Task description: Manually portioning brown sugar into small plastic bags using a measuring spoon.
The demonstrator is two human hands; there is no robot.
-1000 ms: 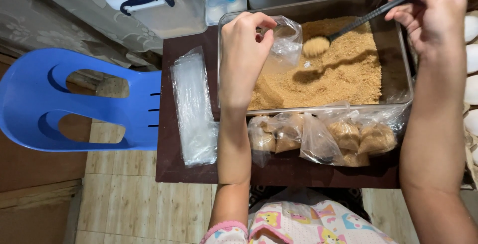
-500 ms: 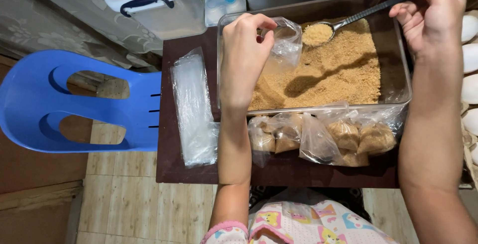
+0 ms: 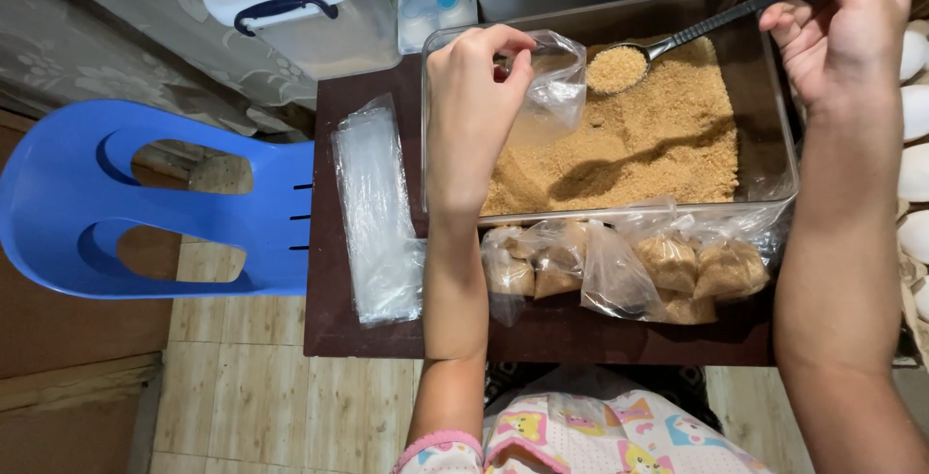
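Spoon (image 3: 677, 42) gripped right, bag (image 3: 550, 82) pinched left; dark table (image 3: 329, 242), tiled floor (image 3: 252, 397).

Tray of granulated sugar (image 3: 629, 145) sat on the table (image 3: 334, 334), at its far right part. Filled sugar bags (image 3: 668, 266) lay in a row just before the tray, touching its near wall. Stack of empty plastic bags (image 3: 375, 213) lay left of the tray. Chair (image 3: 126, 203) stood left of the table. Lidded storage box (image 3: 290, 0) sat behind the table's left corner. Eggs (image 3: 914, 116) lay right of the tray.
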